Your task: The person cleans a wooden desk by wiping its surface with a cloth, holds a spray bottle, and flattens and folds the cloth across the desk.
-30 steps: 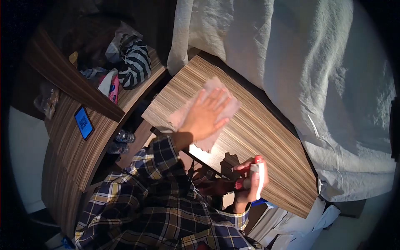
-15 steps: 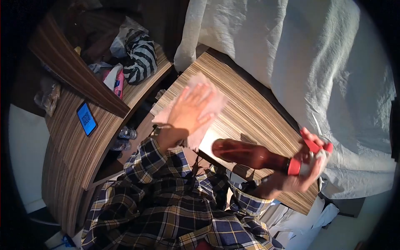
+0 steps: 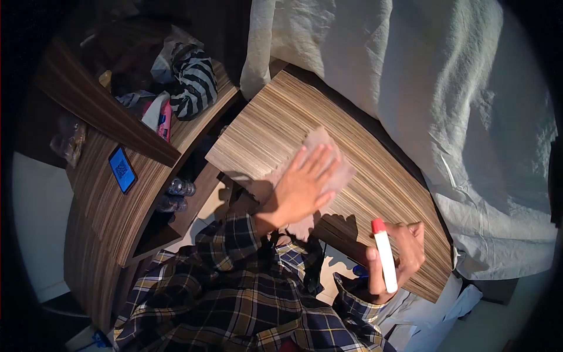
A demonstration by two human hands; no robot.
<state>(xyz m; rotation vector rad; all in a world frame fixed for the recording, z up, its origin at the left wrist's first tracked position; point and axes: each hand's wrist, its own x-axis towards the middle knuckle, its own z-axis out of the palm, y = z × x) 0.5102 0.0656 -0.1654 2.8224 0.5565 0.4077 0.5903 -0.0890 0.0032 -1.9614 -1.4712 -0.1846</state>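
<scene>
My left hand point(image 3: 302, 188) lies flat with spread fingers on a pale pink cloth point(image 3: 340, 170), pressing it on the striped wooden tabletop point(image 3: 258, 129) near its front edge. Part of the cloth sticks out beyond the fingers and below the palm. To the right, my right hand point(image 3: 402, 252) is closed around the white and red head of a spray bottle point(image 3: 384, 261), above the near right part of the tabletop. The bottle's body is hidden in this view.
A phone point(image 3: 122, 170) lies on the left wooden shelf. A striped bag point(image 3: 196, 85) and a pink packet point(image 3: 165, 122) are behind the divider. Plastic bottles point(image 3: 180, 188) stand below the shelf. A light curtain point(image 3: 434, 117) hangs along the far side.
Since half a second ago, my left hand and the cloth have slid right and nearer to me. My right hand has drawn back leftward, and the bottle has turned so its reddish body no longer shows.
</scene>
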